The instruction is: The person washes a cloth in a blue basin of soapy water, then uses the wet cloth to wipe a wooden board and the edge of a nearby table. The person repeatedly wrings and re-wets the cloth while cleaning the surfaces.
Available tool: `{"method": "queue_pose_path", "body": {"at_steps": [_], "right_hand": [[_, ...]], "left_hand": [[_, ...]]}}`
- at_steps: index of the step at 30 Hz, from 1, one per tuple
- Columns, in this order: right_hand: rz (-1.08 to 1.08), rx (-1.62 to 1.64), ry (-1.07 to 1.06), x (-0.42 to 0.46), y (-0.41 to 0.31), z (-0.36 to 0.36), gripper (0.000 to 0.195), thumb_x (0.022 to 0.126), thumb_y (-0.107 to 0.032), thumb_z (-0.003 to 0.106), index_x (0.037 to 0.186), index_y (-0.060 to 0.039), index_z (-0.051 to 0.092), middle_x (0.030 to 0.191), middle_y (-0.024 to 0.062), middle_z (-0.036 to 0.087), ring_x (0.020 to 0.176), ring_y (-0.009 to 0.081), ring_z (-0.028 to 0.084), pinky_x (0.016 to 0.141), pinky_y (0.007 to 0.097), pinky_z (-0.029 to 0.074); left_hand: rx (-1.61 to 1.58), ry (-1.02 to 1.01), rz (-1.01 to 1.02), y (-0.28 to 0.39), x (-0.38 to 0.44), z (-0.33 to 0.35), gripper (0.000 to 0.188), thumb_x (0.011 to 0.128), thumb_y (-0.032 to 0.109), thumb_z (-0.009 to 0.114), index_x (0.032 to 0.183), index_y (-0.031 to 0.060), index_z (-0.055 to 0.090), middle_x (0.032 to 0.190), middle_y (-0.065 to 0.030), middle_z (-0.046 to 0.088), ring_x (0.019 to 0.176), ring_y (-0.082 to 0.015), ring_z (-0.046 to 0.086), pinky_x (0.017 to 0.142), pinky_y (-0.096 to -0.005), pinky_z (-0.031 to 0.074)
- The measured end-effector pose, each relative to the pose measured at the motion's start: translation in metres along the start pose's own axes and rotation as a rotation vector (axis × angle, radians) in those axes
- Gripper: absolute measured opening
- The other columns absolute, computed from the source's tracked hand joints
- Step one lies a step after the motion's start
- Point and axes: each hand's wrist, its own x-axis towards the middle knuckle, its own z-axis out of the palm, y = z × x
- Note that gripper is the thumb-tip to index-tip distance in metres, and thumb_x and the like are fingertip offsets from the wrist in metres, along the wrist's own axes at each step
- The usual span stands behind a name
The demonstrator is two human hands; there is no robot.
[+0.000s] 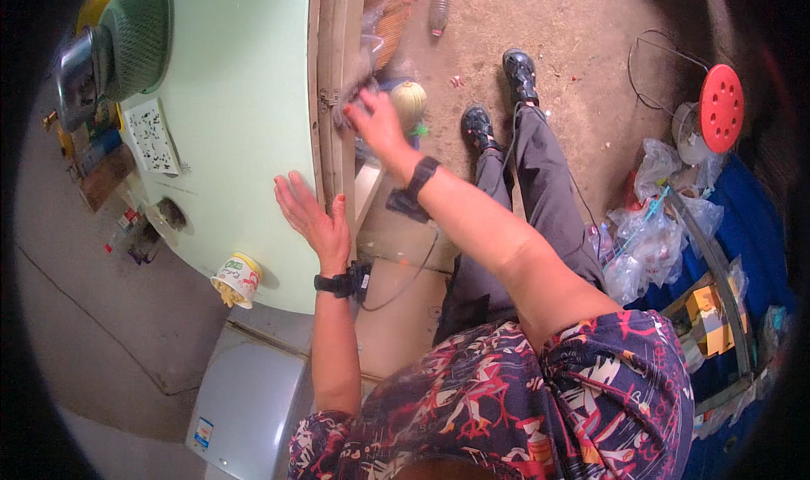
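Observation:
My left hand (pixel 313 224) rests on the pale green tabletop (pixel 247 132), fingers spread and thumb by its brown edge. It holds nothing. My right hand (pixel 380 129) is blurred at the cream-coloured side frame (pixel 345 31) of the table. Its fingers are bent over a blurred greyish wad (pixel 345 114), perhaps a scrubbing pad or cloth, pressed near a small metal latch (pixel 328 100). Both wrists wear black straps, with a cable running from the left one. A pale ribbed melon (pixel 408 102) lies just beyond my right hand, lower down.
A paper tub (pixel 237 279) of yellowish pieces is at the table's near edge. A green basket (pixel 139 37) and a patterned white sheet (pixel 152 137) are farther off. A plastic bottle (pixel 441 5) lies on the floor. Plastic bags (pixel 652 246) and a red stool (pixel 721 108) are at right.

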Motion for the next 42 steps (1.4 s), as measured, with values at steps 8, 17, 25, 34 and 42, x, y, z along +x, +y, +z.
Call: {"method": "queue_pose_path", "body": {"at_steps": [8,17,25,34,42], "right_hand": [[0.044,0.002,0.107,-0.007,-0.012,0.013,0.041,0.076,-0.017,0.076,0.105,0.0086,0.063,0.105,0.0162,0.056,0.1,0.024,0.055,0.089,0.0329,0.044],[-0.047,0.515,0.289,0.149,-0.048,-0.009,0.033,0.078,-0.016,0.073,0.105,0.0023,0.068,0.093,0.0163,0.07,0.084,0.0217,0.067,0.077,0.0323,0.05],[-0.169,0.107,0.225,0.075,-0.024,-0.011,0.034,0.073,-0.021,0.069,0.097,0.0021,0.06,0.092,0.0186,0.06,0.091,0.0336,0.059,0.082,0.0392,0.046],[-0.181,0.158,0.306,0.134,-0.064,-0.024,0.022,0.073,-0.015,0.07,0.085,0.0013,0.06,0.077,0.0161,0.064,0.072,0.0272,0.064,0.066,0.036,0.048],[-0.253,0.09,0.245,0.113,-0.046,-0.02,0.022,0.071,-0.015,0.074,0.08,-0.0018,0.06,0.083,0.0128,0.06,0.079,0.0288,0.06,0.072,0.0355,0.048]], "left_hand": [[0.001,-0.034,0.016,0.0,0.002,-0.001,0.083,0.087,0.033,0.06,0.149,0.0057,0.013,0.153,-0.0217,0.009,0.141,-0.0395,0.009,0.113,-0.0516,0.01],[0.022,-0.066,-0.032,0.005,0.003,-0.004,0.083,0.086,0.026,0.062,0.149,0.0055,0.012,0.154,-0.0209,0.008,0.142,-0.0382,0.008,0.113,-0.051,0.009],[0.027,-0.068,-0.02,0.002,0.001,-0.003,0.084,0.085,0.029,0.062,0.149,0.0037,0.012,0.153,-0.0222,0.007,0.141,-0.0412,0.009,0.112,-0.0532,0.01],[0.013,-0.09,-0.022,0.003,0.004,-0.005,0.083,0.086,0.027,0.061,0.148,0.0017,0.012,0.153,-0.0239,0.006,0.141,-0.0423,0.007,0.112,-0.0538,0.01],[0.002,-0.135,-0.08,0.007,0.003,-0.008,0.085,0.084,0.021,0.062,0.148,0.0023,0.01,0.153,-0.0228,0.005,0.141,-0.0411,0.005,0.113,-0.0528,0.008]]}}
